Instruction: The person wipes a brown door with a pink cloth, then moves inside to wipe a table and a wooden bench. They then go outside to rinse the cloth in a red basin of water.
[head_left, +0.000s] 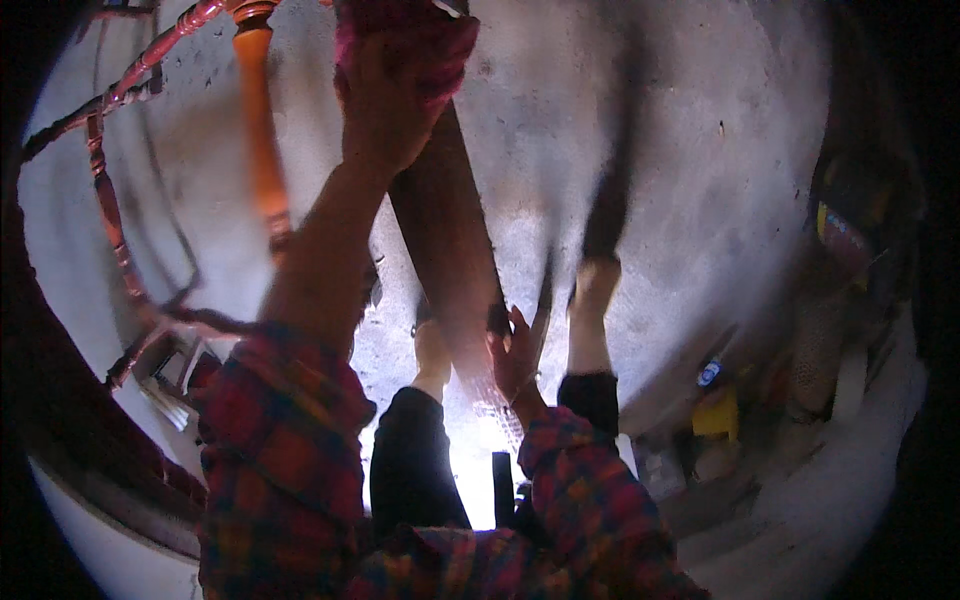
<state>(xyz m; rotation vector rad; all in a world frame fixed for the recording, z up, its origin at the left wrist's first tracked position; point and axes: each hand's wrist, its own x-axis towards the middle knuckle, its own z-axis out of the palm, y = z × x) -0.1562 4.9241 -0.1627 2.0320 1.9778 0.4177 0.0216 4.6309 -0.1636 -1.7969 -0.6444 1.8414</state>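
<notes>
My left hand reaches far forward and is shut on a crumpled magenta cloth. It presses the cloth against the far part of a long dark wooden board, whose far end is hidden behind the hand and cloth. The board runs back between my lower legs, its near end washed out by glare. Low on its right edge is my right hand, touching the board with some fingers spread. Whether those fingers grip the edge cannot be made out.
Left of the board stands a turned wooden frame with a blurred orange turned post. My feet flank the board on the concrete floor. Clutter at right includes a yellow object and a small bottle-like item.
</notes>
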